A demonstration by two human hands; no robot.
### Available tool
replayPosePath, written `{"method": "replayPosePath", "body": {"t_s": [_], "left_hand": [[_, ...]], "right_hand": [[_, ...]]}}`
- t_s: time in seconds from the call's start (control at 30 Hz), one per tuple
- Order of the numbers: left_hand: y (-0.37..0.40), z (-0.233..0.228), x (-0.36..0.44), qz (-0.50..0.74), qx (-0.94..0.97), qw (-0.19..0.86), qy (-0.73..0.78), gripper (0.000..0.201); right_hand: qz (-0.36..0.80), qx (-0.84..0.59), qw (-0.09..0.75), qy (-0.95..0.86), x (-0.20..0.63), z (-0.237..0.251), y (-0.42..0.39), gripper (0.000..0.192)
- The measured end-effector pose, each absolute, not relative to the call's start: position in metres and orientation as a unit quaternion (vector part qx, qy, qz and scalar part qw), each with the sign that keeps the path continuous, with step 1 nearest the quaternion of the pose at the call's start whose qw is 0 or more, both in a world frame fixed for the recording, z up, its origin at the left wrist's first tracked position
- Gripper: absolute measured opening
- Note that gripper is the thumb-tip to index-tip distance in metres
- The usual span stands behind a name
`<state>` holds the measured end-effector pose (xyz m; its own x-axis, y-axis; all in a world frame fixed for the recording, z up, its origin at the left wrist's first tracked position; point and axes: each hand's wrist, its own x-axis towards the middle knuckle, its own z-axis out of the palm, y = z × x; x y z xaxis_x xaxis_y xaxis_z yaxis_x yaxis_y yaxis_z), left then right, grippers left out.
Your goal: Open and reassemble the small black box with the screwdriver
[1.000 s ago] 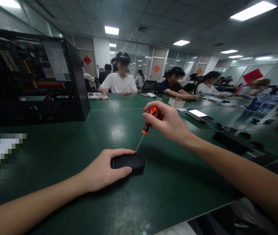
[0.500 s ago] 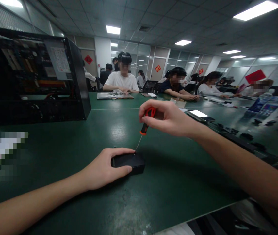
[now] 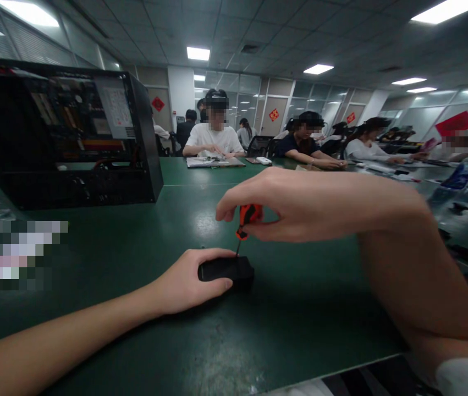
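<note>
Green table (image 3: pixel 201 352) bears a black box (image 3: pixel 227 270) in a busy workroom.

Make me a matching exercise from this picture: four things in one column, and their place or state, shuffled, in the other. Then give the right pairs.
Things
1. left hand
2. right hand
3. computer case
4. small black box

Places or states
A. stands open-sided at the far left of the green table
B. pinches the orange-handled screwdriver from above
C. lies flat on the table under the screwdriver's tip
D. rests on the table and grips the box at its left end

Pairs: 1-D, 2-B, 3-A, 4-C
</note>
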<state>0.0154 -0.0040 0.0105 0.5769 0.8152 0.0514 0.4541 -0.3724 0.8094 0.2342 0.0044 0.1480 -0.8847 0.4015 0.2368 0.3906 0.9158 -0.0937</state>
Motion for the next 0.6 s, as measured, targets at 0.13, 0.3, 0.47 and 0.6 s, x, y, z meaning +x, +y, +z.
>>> {"method": "replayPosePath", "body": {"t_s": [0.13,0.3,0.47,0.6], "left_hand": [[-0.004,0.010,0.015,0.222,0.799,0.392,0.399,0.049],[-0.004,0.009,0.012,0.222,0.812,0.374,0.388,0.049],[-0.003,0.008,0.011,0.229,0.814,0.379,0.376,0.047],[-0.003,0.009,0.011,0.222,0.808,0.389,0.382,0.047]], "right_hand": [[-0.037,-0.260,0.122,-0.957,0.244,0.146,-0.004,0.007],[-0.004,-0.244,0.081,-0.966,0.252,0.152,-0.011,0.008],[0.064,-0.222,0.109,-0.967,0.248,0.158,-0.016,0.009],[0.071,-0.212,0.112,-0.968,0.245,0.156,-0.012,0.008]]}}
